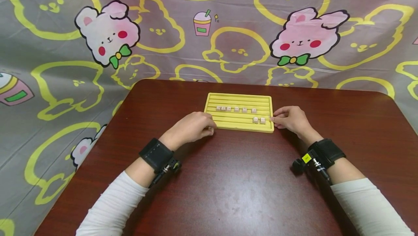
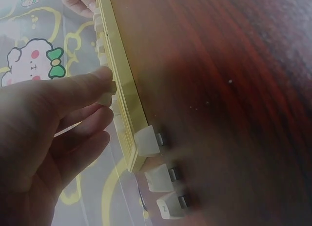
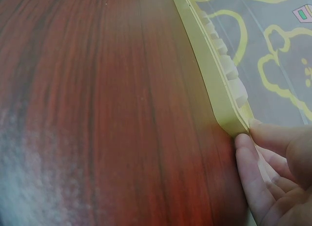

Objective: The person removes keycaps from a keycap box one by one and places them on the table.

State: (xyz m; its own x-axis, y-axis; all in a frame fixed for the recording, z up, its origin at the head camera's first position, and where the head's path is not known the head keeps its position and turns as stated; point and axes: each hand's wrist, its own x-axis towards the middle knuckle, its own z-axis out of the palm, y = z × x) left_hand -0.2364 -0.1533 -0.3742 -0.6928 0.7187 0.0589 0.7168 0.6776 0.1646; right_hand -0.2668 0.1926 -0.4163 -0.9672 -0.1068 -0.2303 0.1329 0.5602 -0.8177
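Note:
A yellow ridged tray [image 1: 235, 125] lies on the table with several pale keycaps [image 1: 236, 109] in a middle groove and two more keycaps [image 1: 259, 120] in a lower groove at the right. My left hand [image 1: 196, 127] is over the tray's near left corner. In the left wrist view, its thumb and fingers pinch a pale keycap [image 2: 106, 98], mostly covered by the thumb, beside the tray's edge. My right hand [image 1: 290, 120] pinches the tray's right end, with thumb and fingertips at the corner in the right wrist view.
Three loose keycaps [image 2: 158, 178] sit by the tray's left end in the left wrist view; one shows a letter. The reddish-brown table [image 1: 228, 178] reaches back to a patterned cloth [image 1: 235, 18]. Both wrists wear black straps [image 1: 156, 154] with small cameras.

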